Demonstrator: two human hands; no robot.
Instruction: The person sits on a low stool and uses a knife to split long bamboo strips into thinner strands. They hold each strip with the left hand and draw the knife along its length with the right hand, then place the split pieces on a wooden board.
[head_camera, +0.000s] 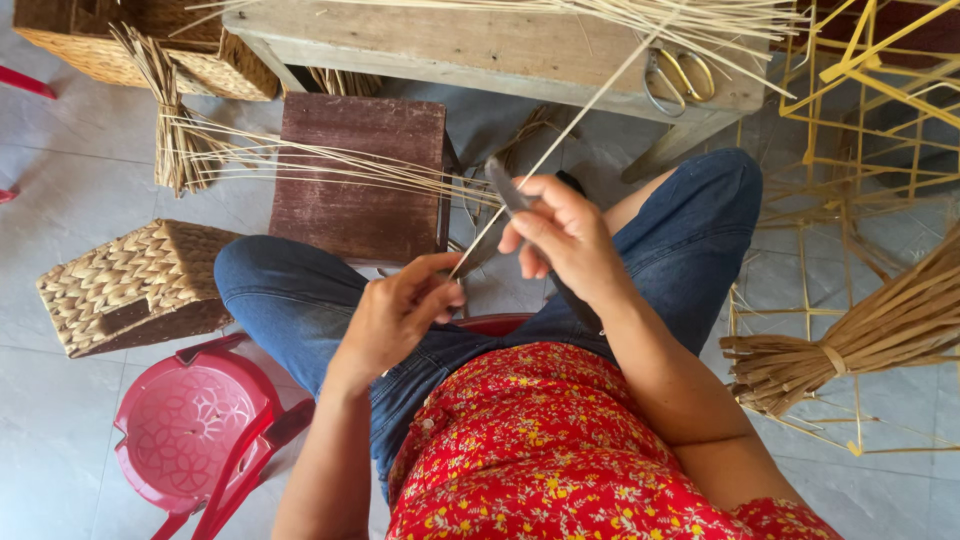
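Note:
My left hand pinches the near end of a long thin pale reed strip that runs up and right toward the wooden bench. My right hand grips a dark-handled knife, its grey blade laid against the strip just above my left fingers. Both hands hover over my lap, above blue jeans and a red flowered top.
A wooden bench ahead carries loose reed strips and scissors. A brown stool stands below it. Woven baskets lie left, a red plastic stool near left, a reed bundle and yellow wire frames right.

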